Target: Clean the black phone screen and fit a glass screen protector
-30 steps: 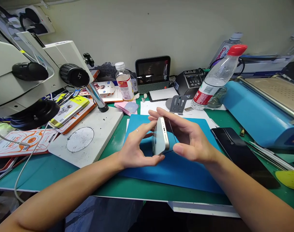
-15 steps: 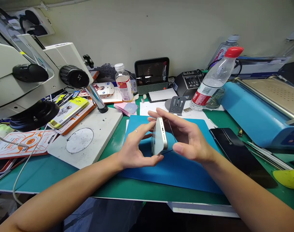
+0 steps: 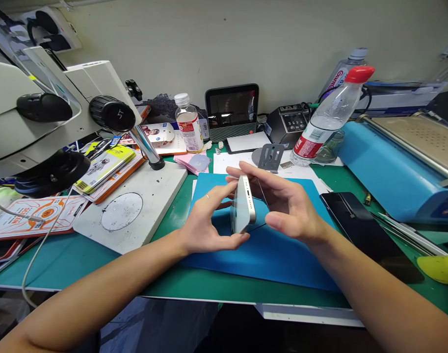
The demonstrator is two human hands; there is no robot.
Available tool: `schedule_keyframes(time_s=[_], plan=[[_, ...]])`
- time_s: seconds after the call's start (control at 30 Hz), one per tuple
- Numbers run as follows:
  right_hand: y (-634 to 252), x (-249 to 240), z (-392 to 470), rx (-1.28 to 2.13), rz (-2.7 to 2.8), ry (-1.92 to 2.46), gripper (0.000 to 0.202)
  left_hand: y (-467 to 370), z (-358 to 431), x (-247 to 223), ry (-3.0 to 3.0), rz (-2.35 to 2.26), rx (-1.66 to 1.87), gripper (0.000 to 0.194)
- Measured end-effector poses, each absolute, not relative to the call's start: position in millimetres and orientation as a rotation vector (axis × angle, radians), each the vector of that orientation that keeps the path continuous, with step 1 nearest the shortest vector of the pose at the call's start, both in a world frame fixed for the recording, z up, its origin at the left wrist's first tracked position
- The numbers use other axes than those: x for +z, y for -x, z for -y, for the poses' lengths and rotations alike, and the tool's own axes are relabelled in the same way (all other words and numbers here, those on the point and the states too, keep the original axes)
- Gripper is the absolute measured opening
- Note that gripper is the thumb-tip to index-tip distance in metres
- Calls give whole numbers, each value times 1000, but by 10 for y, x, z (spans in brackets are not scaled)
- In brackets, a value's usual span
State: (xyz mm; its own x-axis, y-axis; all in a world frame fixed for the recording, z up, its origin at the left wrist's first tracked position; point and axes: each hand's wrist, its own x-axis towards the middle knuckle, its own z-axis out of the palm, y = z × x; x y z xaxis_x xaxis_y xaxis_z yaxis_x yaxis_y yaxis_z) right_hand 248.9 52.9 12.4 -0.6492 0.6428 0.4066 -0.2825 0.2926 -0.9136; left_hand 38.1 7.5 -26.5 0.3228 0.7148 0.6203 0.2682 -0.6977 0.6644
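Note:
A pale phone (image 3: 247, 201) is held on its edge above the blue mat, its bottom end with the charging port facing me. My left hand (image 3: 211, 223) grips it, thumb at the lower edge and fingers at the upper edge. A thin dark panel, probably the phone's screen (image 3: 263, 196), stands at an angle to the right of the phone's body, with a gap between them at this end. My right hand (image 3: 292, 206) holds the panel with thumb and fingers at its edges. Whether the far end still joins the phone is hidden by my fingers.
Under my hands lies a blue mat (image 3: 224, 267). A microscope stand (image 3: 161, 196) is at left, beside several boxes. Behind are a small bottle (image 3: 189, 125), a display (image 3: 231, 110) and a red-capped bottle (image 3: 319, 125). At right are a dark flat panel (image 3: 371, 240) and a blue machine (image 3: 385, 171).
My right thumb and the thin panel have swung slightly right, widening the gap to the phone's body. The left hand keeps its grip. The view has shifted slightly.

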Motion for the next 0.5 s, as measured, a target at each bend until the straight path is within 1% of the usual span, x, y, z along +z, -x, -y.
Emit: schedule_keyframes(time_s=[0.5], plan=[[-2457,116,-514,1504,1742,335,70,-400,-65,-271,-2070,-894,1373,93]])
